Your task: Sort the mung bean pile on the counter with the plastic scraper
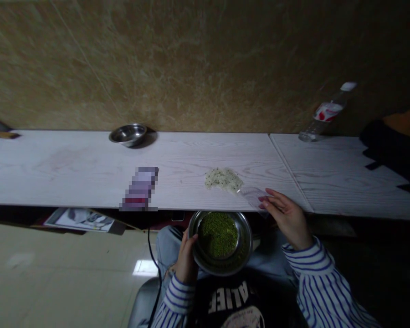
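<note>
My left hand [187,256] grips the rim of a steel bowl [245,255] held over my lap, just below the table edge. Green beans [218,234], small and round like mung beans, cover its bottom. My right hand [287,214] pinches a clear plastic bag [253,196] at the table's front edge. Beside the bag's far end lies a flat pile of white grains [224,179], like rice, with dark green specks mixed in. Whether anything is inside the bag, I cannot tell.
On the white wood-grain table [187,150], a second steel bowl [128,135] stands near the wall. A blurred-out purplish flat object [140,189] lies at the front left. At the right are a plastic bottle [324,114] and dark cloth [396,150]. A black cable [153,259] hangs by my left leg.
</note>
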The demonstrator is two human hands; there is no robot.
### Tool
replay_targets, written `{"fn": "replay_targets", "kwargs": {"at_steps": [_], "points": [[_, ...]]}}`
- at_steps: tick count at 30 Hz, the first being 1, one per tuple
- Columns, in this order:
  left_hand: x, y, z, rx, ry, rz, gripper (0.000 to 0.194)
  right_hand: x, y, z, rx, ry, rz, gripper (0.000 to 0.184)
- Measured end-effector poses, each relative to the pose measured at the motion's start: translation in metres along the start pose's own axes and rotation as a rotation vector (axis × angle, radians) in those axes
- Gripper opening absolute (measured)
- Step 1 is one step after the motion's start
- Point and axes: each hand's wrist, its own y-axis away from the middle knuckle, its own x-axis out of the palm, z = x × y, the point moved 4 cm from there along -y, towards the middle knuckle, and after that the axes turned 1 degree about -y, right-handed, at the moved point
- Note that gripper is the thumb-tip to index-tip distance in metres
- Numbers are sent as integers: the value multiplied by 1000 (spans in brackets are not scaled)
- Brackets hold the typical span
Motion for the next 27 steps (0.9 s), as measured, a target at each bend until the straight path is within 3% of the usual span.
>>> {"fn": "replay_targets", "kwargs": {"at_steps": [10,18,27], "points": [[1,6,5,-18,59,-25,43,-9,-13,-12,-13,7,-24,57],[8,-2,11,-68,73,-52,50,-10,-20,-14,74,-13,-21,62],[16,-18,8,-67,16,-52,48,-18,-53,-10,-42,138,-98,46]]}}
